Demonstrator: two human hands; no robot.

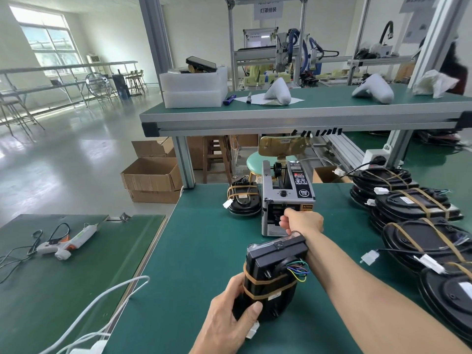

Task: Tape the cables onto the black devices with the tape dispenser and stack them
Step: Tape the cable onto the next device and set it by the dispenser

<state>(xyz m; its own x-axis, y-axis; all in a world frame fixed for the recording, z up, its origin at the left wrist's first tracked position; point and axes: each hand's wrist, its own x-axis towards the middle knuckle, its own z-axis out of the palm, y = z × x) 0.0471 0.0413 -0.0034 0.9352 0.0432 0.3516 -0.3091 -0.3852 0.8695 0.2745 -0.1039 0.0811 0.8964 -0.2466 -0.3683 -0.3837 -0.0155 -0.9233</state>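
Gripping the black device [270, 282] upright on the green bench [204, 251], the left hand [229, 320] is steadying it while the right hand [301, 222] is pinching at the tape dispenser's [286, 198] outlet, likely pulling a strip; taping the cable comes next, then stacking onto the taped devices [413, 208] at right.

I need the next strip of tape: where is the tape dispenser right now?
In the head view the tape dispenser stands mid-table on the green mat, just right of a lone taped black device, with the right hand at its front outlet.

Left hand [227, 319] gripping, right hand [302, 222] pinching.
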